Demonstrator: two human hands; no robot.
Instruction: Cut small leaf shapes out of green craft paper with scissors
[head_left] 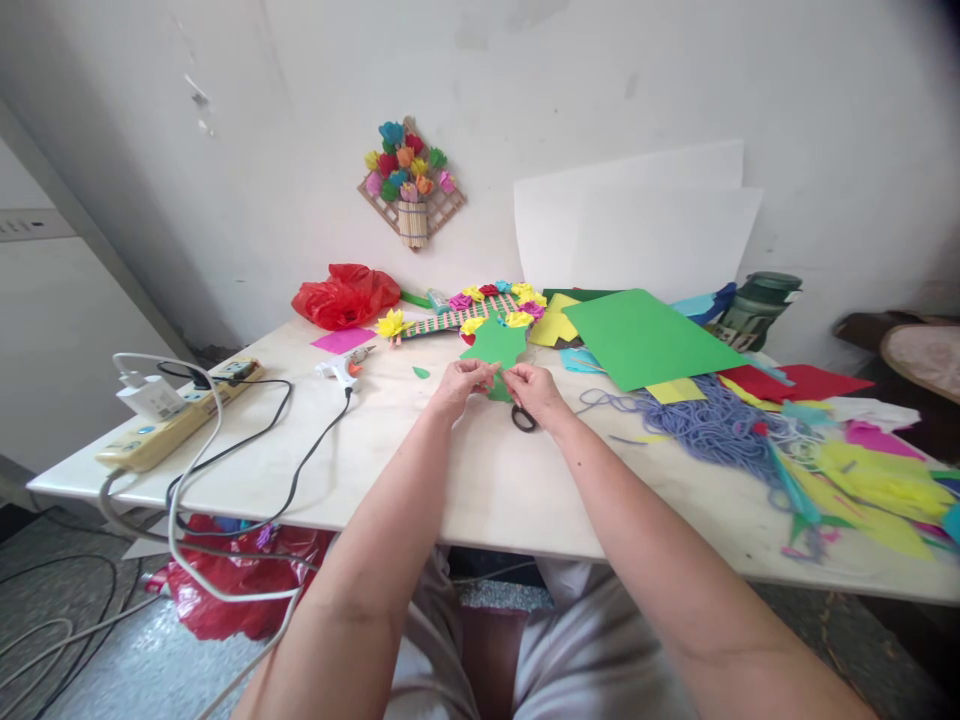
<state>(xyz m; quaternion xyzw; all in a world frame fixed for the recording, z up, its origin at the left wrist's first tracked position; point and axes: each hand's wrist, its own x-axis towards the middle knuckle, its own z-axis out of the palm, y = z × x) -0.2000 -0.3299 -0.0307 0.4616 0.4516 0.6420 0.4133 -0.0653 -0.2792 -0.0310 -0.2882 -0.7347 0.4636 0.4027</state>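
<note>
My left hand (465,386) and my right hand (534,388) meet over the table, thumbs and fingers closed in pinches almost touching. Whatever is between the fingertips is too small to make out. Just behind them lies a cut piece of green paper (496,342). A black scissors handle (524,419) shows below my right hand; the blades are hidden. To the left of my left hand rests a small green leaf cutout (421,372). Beyond the green paper is a woven strip panel (457,318) edged with yellow, pink and red paper flowers.
A glue gun (341,368) and power strip (176,415) with cables occupy the left. Green sheet (649,340), purple yarn (697,425) and coloured scraps spread over the right, near a dark bottle (757,308). A red plastic bag (345,296) sits at the back.
</note>
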